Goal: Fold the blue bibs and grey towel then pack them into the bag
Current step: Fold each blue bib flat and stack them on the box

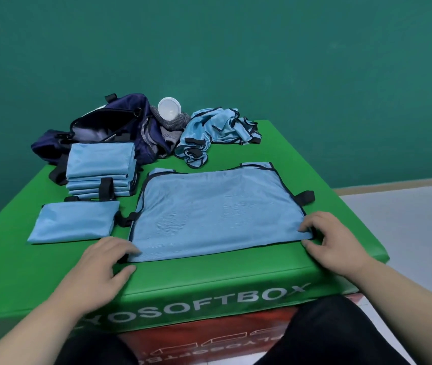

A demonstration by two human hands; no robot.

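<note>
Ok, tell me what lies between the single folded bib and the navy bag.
In the head view, the stack of folded bibs lies between the single folded bib and the navy bag.
</note>
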